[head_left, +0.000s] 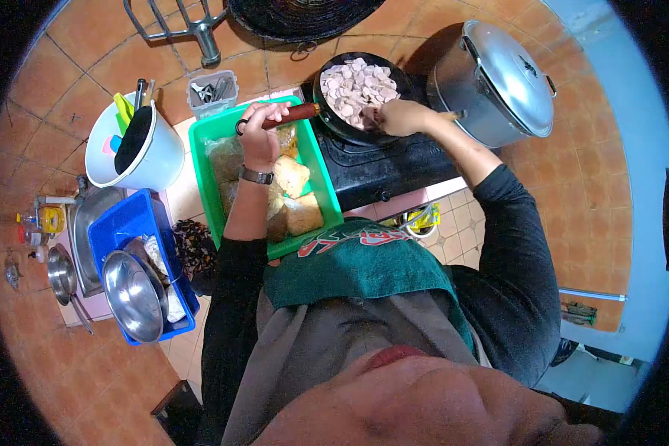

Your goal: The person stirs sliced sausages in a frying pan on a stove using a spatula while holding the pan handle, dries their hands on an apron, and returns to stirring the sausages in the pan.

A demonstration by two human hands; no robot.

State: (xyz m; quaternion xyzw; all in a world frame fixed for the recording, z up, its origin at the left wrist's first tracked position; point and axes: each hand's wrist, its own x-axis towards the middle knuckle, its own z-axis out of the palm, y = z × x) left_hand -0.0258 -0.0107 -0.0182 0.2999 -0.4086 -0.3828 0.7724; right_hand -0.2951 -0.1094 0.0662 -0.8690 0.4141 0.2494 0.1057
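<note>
Nearest: a green printed apron (349, 276) covered the person's chest.
Left hand (262, 128): curled round the pan's brown wooden handle (297, 114).
Right hand (400, 117): closed on a mostly hidden utensil (456, 116).
Pale thin slices (357, 88): lay in the round black pan (404, 83), on the black stove (364, 180), left of a lidded silver pot (468, 97).
</note>
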